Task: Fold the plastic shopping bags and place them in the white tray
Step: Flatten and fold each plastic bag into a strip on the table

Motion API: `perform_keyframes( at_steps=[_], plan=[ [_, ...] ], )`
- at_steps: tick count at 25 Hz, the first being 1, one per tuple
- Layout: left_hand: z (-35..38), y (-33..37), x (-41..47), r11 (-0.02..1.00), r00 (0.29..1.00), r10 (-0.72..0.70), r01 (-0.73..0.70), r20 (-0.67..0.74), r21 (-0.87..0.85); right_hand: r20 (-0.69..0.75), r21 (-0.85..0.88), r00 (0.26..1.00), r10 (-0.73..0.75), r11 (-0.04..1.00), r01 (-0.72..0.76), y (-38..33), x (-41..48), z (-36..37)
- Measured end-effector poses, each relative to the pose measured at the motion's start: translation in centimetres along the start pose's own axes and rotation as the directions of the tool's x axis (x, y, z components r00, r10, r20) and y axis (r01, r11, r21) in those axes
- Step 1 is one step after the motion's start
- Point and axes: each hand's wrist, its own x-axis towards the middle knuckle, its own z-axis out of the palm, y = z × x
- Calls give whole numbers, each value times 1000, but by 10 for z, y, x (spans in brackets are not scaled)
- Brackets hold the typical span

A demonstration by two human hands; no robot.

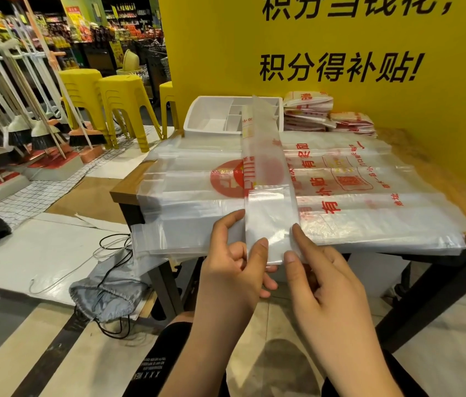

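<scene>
From my remote seat I see both hands raised in front of the table [128, 186], sharing one bag strip [269, 219], a clear plastic shopping bag folded lengthwise into a long narrow band. The left hand [234, 267] grips the strip's near end on its left side, the thumb lying across the front of the plastic and the forefinger stretched up along the left edge, with the other fingers curled behind. The right hand [323, 285] pinches the same near end on its right side, thumb in front and forefinger running up the right edge. So the strip's bottom sits between my two thumbs, and the rest of it runs up and away from the hands, its far end showing in front of the white tray [194, 117]. Beneath the strip, a stack of flat bags [369, 196] with red print covers most of the tabletop and hangs over its near edge, just beyond my fingertips. The white tray stands at the back of the table, well apart from the hands, with divided compartments; I cannot tell whether any bag lies inside. Just right of it, against the yellow wall [340, 47], sit two piles of folded bags [309, 110]. To the left, on the floor, stand yellow stools [123, 93], and a grey drawstring pouch [108, 293] lies by the table leg.
</scene>
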Motion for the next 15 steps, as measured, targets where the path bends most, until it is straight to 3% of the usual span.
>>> perform_keyframes(
  at_steps=[4, 9, 15],
  plan=[
    [0, -2, -2, 999, 999, 42, -42, 28, 16, -5, 169, 995, 97, 981, -95, -1, 1, 2],
    [2, -4, -3, 999, 998, 37, -38, 52, 16, 50, 446, 982, 185, 875, -187, -8, 3, 5],
    [2, -5, -5, 999, 996, 27, -30, 84, 36, 62, 527, 977, 202, 825, -204, -8, 2, 8]
  ],
)
